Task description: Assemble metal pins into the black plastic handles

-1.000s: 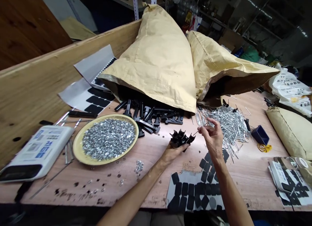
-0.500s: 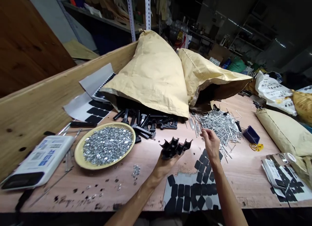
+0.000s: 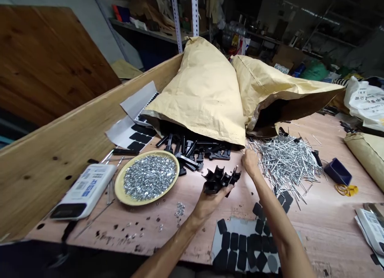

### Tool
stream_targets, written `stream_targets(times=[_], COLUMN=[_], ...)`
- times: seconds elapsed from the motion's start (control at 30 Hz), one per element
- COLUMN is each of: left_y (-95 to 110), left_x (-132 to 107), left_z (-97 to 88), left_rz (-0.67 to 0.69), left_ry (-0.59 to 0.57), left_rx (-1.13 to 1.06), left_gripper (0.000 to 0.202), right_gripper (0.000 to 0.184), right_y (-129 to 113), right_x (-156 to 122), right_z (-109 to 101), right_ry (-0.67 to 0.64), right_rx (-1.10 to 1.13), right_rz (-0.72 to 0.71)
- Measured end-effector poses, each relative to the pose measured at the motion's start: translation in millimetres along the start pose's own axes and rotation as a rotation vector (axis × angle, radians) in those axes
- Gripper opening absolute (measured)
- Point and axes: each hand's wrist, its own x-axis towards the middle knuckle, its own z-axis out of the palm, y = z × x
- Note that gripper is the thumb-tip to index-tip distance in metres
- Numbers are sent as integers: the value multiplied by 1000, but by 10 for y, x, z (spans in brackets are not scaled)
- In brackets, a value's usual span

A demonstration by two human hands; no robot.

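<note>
My left hand (image 3: 210, 201) is closed round a bunch of black plastic clips (image 3: 221, 179), held just above the wooden table (image 3: 318, 218). My right hand (image 3: 250, 163) reaches forward to the left edge of a heap of thin silver metal pins (image 3: 286, 157), its fingers curled down among them; whether it holds any I cannot make out. More black plastic parts (image 3: 192, 147) spill from the mouth of a tan paper sack (image 3: 204, 90) just beyond both hands.
A yellow plate of small silver washers (image 3: 148, 177) sits left of my hands, with a white device (image 3: 85, 190) beside it. A sheet of black pads (image 3: 246, 242) lies near the front edge. A second sack (image 3: 279, 86), a blue tray (image 3: 337, 171) and a wooden side wall (image 3: 60, 150) surround the area.
My right hand has gone from pinching a pin beside the clips to reaching forward into the pin heap. The left hand keeps the clips. The camera view has shifted.
</note>
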Motion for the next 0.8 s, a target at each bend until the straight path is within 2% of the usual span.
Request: stream_targets(times=[0.07,0.13,0.2,0.3,0.4,0.5,0.6,0.67,0.8], left_y=[-10,-5,17,59,78,99,139,163,170], left_x=[31,38,20,-30,-59,-36,-13,-28,-142], left_z=[-5,10,46,114,152,154,155,166,205], left_rz=[-15,-23,-21,-78,-230,-429,-577,-582,-409], left_ry=[18,14,-3,-41,-176,-301,-341,-328,-281], left_rx=[0,20,46,27,-110,-234,-239,-234,-176], left_gripper=[22,21,18,20,27,31,25,21,23], right_gripper=[39,49,49,42,35,27,24,24,25], right_y=[123,250,332,332,245,182,186,209,241], right_x=[-164,-408,-692,-1084,-1321,-1379,-1342,-1320,-1357], right_z=[-105,-255,-433,-684,-849,-920,-927,-915,-903], right_ry=[4,54,171,361,434,404,372,392,451], right_rx=[7,146,468,954,1201,1284,1316,1345,1357], right_rz=[46,33,-31,-123,-165,-167,-161,-142,-146])
